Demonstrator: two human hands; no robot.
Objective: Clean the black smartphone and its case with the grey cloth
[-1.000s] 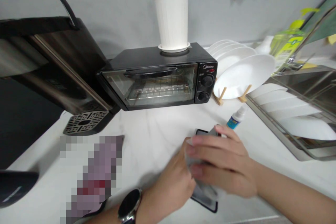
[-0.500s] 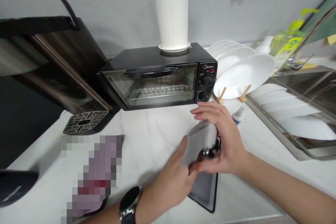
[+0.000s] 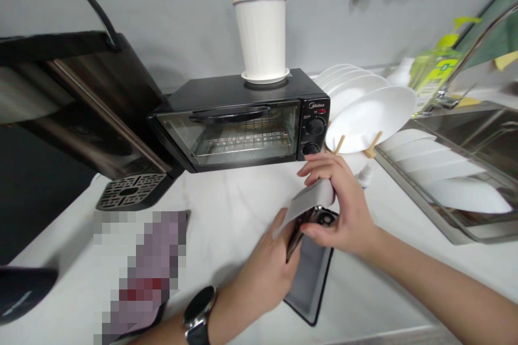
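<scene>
My left hand (image 3: 269, 264), with a watch (image 3: 200, 307) on its wrist, is closed round the lower part of a dark mobile phone (image 3: 294, 241) held tilted above the counter. My right hand (image 3: 343, 207) has its fingers curled over the phone's top end, pressing a thin white wipe (image 3: 305, 199) that drapes over that end. The right thumb rests near the camera lenses. Below both hands a dark-rimmed phone case (image 3: 309, 280) lies on the counter, partly hidden by them. A small white-capped spray bottle (image 3: 365, 175) stands just beyond my right hand.
A toaster oven (image 3: 243, 129) stands behind, carrying a white cup (image 3: 262, 38) of chopsticks. Plates (image 3: 372, 118) stand in a rack at right, beside the sink (image 3: 445, 221). At left are a dark machine with a drip tray (image 3: 129, 191) and a pixelated flat object (image 3: 148, 275).
My right hand has shifted slightly at the phone's top, with the wipe now bent over it. The phone's edge and lenses show more clearly. The whole view has moved a little.
</scene>
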